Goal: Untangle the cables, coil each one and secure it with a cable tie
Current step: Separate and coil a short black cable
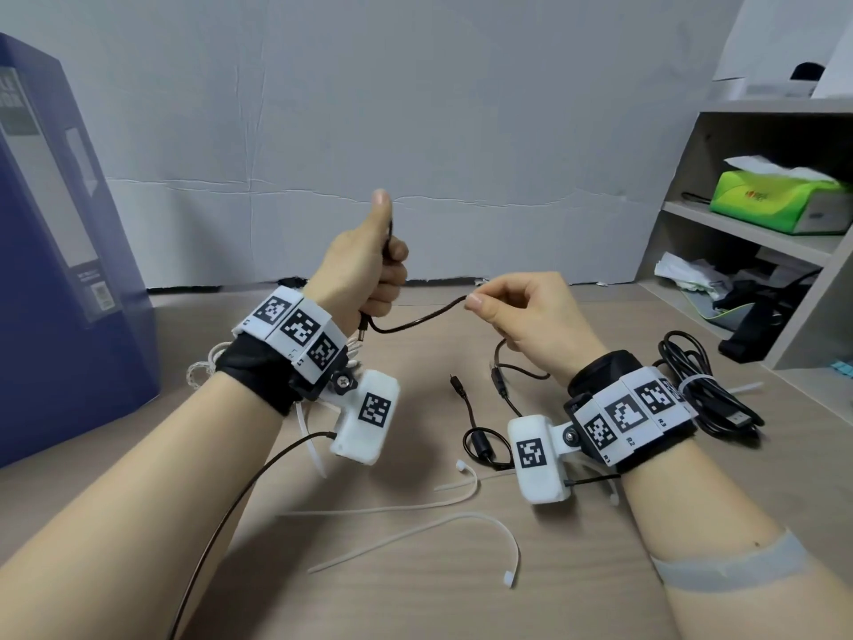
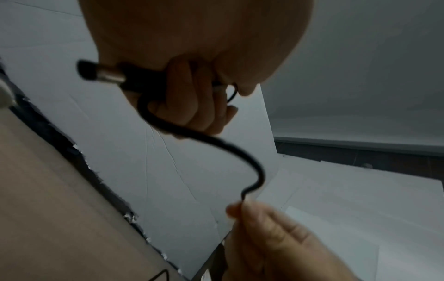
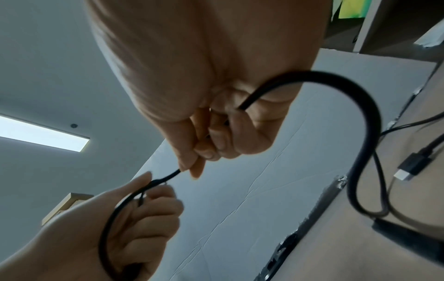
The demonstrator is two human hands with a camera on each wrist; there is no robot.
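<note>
Two hands on one cable (image 1: 417, 318): left hand (image 1: 364, 265) fisted round plug end, right hand (image 1: 521, 311) pinching midway. Risk: trailing length snags ties (image 1: 415, 528) on tabletop (image 1: 577, 570).

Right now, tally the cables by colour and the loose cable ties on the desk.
Black cables: 2, the held black cable and the tied black coil; the loose black length may be part of the held one.
Pale cable: 1
Loose white cable ties: 4 in view
Total: 7
</note>
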